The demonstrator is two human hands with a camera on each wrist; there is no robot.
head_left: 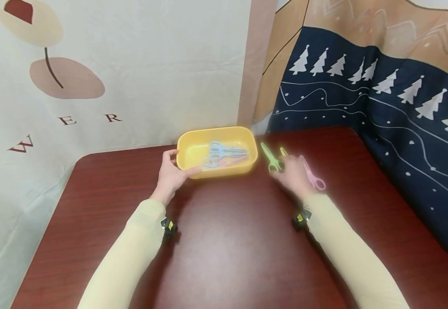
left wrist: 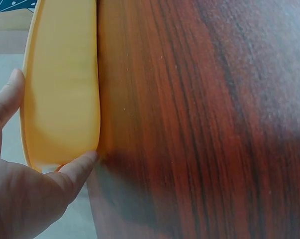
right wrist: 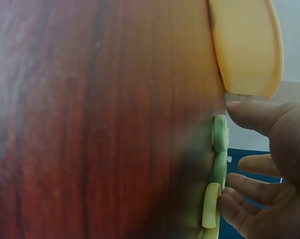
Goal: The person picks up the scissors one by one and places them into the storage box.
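Your left grip (head_left: 171, 175) clamped on left end of yellow rounded-rectangular plastic bin (head_left: 227, 172), pale-blue scissors (head_left: 231, 150) inside. Your right grip (head_left: 294, 174): fingers apart at yellow plastic scissors (right wrist: 210, 205), green scissors (head_left: 269, 154) and pink scissors (head_left: 311, 175) alongside, on red-brown wood-grain desk (head_left: 224, 240).

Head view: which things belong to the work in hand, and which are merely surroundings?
Seemingly part of the work:
yellow basket, left hand at its corner
blue scissors and a pink pair inside it
green scissors, yellow scissors and pink scissors outside it, near the right hand

Apparently surroundings:
dark red table
lettered pale backdrop
dark cloth with white trees
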